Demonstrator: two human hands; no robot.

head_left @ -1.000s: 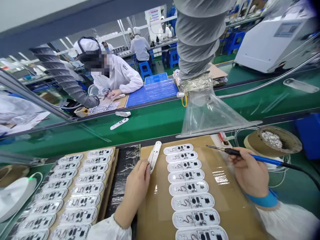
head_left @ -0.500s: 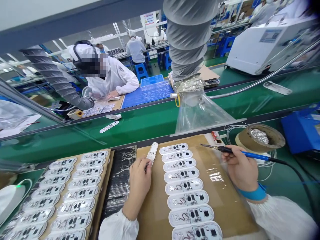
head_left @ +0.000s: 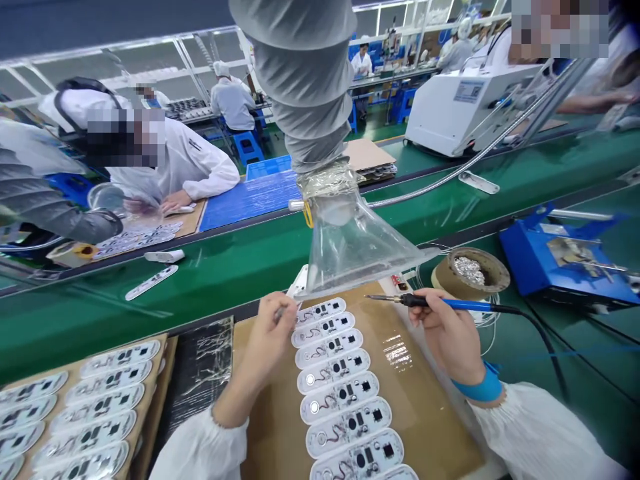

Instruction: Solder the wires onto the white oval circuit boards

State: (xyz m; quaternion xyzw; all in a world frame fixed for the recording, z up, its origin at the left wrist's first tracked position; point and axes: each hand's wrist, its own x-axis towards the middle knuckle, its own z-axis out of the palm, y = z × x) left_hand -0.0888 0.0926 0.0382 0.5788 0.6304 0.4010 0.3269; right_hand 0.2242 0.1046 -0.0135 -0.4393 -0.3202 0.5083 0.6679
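White boards point(head_left: 340, 393) lie in a row on a brown sheet point(head_left: 415, 400) at the near edge of the surface. More boards point(head_left: 75, 400) lie at the near left corner. Just past the top of the row, the left hand point(head_left: 270, 337) pinches the end of a long white shell point(head_left: 300, 280). The right hand point(head_left: 447, 333) is closed around a soldering iron point(head_left: 450, 305), with its tip pointing left, above the sheet. A clear hood point(head_left: 350, 247) hangs over the top board. A round pot of silver wool point(head_left: 470, 270) sits to the right. Behind is a green belt point(head_left: 225, 267), and across it a person in white point(head_left: 190, 160) bends over.
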